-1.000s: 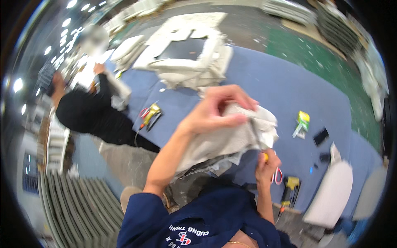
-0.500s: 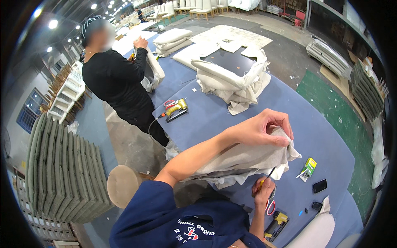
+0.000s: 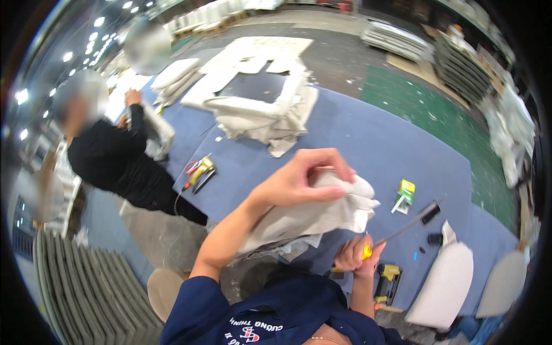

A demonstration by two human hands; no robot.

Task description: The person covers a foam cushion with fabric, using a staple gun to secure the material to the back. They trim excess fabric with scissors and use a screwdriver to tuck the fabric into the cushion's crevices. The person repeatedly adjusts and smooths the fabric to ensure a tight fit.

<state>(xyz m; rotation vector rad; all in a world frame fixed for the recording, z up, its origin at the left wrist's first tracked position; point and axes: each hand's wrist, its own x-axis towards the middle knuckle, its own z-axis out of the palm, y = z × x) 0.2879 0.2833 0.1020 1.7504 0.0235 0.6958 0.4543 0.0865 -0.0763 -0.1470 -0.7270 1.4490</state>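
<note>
My left hand (image 3: 313,181) curls over the top of a beige fabric-covered cushion (image 3: 299,221), thumb and fingers bent around its raised end. Loose cloth folds hang at that end, and a thin whitish lining shows below. My right hand (image 3: 356,256), lower and to the right, is closed on the yellow handle of a tool (image 3: 402,225) with a long thin metal shaft. The shaft points up and to the right, apart from the cushion; its tip is blurred. A yellow and black staple gun (image 3: 388,283) lies just right of my right forearm.
On the blue table (image 3: 379,144) are a green and yellow box (image 3: 406,192), a black phone (image 3: 430,213), another staple gun (image 3: 201,172) with a hose, and a fabric-draped panel (image 3: 253,109). A co-worker (image 3: 115,155) stands at left. Green cushions (image 3: 92,287) are stacked lower left.
My view has swung right. My right hand has turned the tool's shaft away from the cushion, so it now points up and right. My left hand stays on the cushion's end.
</note>
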